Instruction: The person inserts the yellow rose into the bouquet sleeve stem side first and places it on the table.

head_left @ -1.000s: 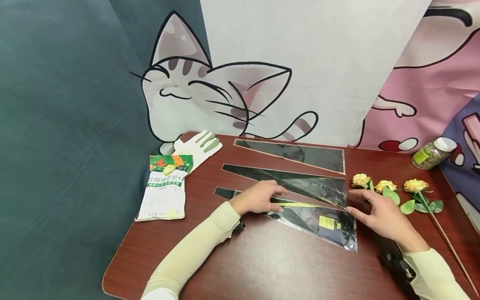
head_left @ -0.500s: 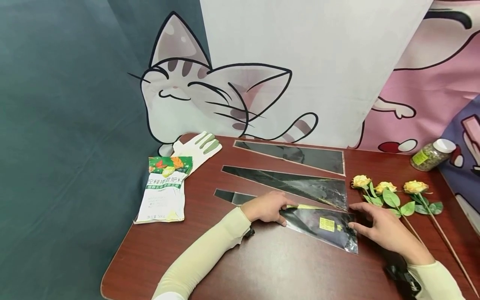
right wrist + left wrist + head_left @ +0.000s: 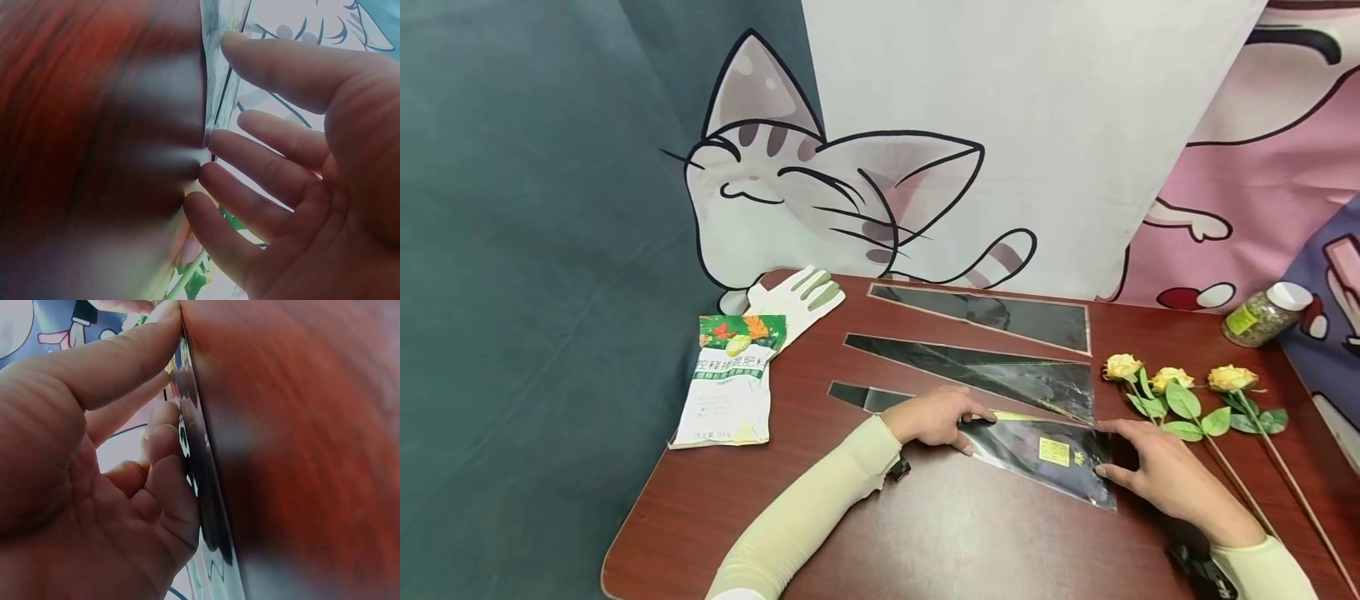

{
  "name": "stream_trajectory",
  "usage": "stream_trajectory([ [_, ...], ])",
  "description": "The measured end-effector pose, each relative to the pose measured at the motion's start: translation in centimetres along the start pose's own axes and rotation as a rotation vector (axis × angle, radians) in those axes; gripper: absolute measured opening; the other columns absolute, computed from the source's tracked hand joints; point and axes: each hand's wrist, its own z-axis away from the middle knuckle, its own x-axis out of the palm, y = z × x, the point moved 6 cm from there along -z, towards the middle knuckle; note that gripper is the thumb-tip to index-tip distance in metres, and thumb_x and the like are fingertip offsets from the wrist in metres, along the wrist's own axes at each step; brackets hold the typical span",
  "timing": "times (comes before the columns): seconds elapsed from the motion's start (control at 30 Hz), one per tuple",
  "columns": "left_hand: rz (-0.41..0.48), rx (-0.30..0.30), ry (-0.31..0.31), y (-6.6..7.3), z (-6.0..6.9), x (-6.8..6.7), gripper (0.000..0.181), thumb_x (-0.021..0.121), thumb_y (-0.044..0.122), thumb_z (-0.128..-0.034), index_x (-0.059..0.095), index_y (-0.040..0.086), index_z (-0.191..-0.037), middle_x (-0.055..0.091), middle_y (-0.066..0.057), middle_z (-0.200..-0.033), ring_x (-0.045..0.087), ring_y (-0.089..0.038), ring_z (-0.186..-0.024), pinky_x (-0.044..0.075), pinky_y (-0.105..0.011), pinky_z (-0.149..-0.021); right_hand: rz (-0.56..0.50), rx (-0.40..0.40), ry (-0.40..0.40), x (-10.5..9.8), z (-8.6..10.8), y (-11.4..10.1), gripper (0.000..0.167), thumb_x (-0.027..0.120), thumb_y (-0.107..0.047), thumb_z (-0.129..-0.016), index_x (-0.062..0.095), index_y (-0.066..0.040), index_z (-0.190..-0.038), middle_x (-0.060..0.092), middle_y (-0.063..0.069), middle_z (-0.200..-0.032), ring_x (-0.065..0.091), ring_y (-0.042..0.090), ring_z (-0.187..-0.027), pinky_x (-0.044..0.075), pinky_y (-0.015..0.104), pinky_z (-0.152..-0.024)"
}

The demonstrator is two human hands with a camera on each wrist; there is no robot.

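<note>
Three long tapered dark sleeves lie on the table, the near one (image 3: 1022,450) with a yellow label. Across its middle rests my left hand (image 3: 934,418), thumb at the near edge and fingers on top. In the left wrist view the thumb and fingertips of the left hand (image 3: 119,437) touch the glossy sheet, the lower fingers bent. My right hand (image 3: 1172,471) is at the sleeve's wide right end, thumb and index finger apart at its corners. Seen from the right wrist, the right hand (image 3: 312,150) has spread, relaxed fingers, tips at the table surface. The middle sleeve (image 3: 1030,371) lies just behind.
The far sleeve (image 3: 1037,317) lies near the back edge. At the left are a fertiliser bag (image 3: 726,400) and a white glove (image 3: 793,304). Several yellow roses (image 3: 1231,378) with long stems lie at the right, below a lidded jar (image 3: 1262,317).
My left hand has moved right along the near sleeve and now rests on its middle. The right hand has shifted slightly toward the near edge of the table.
</note>
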Motion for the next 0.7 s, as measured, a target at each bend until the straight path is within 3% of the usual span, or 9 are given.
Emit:
stream_trajectory([
  [0.13,0.006,-0.001,0.013,-0.2,0.0,0.0,0.063,0.087,0.039,-0.0881,0.064,0.034,-0.146,0.060,0.005,-0.107,0.054,-0.006,-0.093,0.046,-0.020,-0.080,0.004,-0.019,0.040,-0.1,-0.1,-0.1,0.056,0.099,-0.029,-0.071,0.074,-0.013,-0.119,0.077,0.005,-0.114,0.073,0.032,-0.104,0.056,0.051,-0.085],
  [0.27,0.018,-0.002,0.008,-0.2,0.0,0.1,0.063,0.088,0.039,-0.0871,0.065,0.035,-0.145,0.061,0.005,-0.108,0.055,-0.005,-0.094,0.047,-0.020,-0.081,-0.039,-0.013,0.063,-0.1,-0.3,0.3,0.051,0.099,-0.026,-0.072,0.074,-0.015,-0.115,0.076,-0.001,-0.107,0.071,0.017,-0.091,0.056,0.037,-0.074],
  [0.47,0.016,0.000,0.009,-0.1,-0.1,0.0,0.064,0.089,0.038,-0.0867,0.064,0.034,-0.146,0.061,0.005,-0.107,0.055,-0.005,-0.094,0.047,-0.020,-0.081,-0.160,0.068,-0.031,0.5,-1.0,1.5,0.040,0.092,-0.020,-0.081,0.074,-0.011,-0.116,0.069,-0.006,-0.093,0.058,-0.003,-0.076,0.048,0.025,-0.063],
  [0.63,0.011,-0.004,0.004,-0.1,-0.2,-0.1,0.064,0.089,0.039,-0.0871,0.064,0.035,-0.146,0.062,0.006,-0.109,0.056,-0.006,-0.097,0.048,-0.020,-0.084,-0.186,0.109,-0.081,0.8,-1.0,2.0,0.019,0.088,-0.019,-0.086,0.073,-0.019,-0.097,0.056,-0.015,-0.074,0.045,-0.005,-0.062,0.037,0.022,-0.057],
  [0.7,0.017,-0.009,-0.001,-0.2,-0.2,0.0,0.064,0.088,0.039,-0.0873,0.063,0.035,-0.146,0.061,0.006,-0.109,0.056,-0.006,-0.097,0.048,-0.021,-0.085,-0.198,0.110,-0.086,0.8,-1.0,2.1,0.018,0.086,-0.018,-0.087,0.069,-0.023,-0.090,0.055,-0.017,-0.071,0.044,-0.005,-0.060,0.035,0.021,-0.057],
])
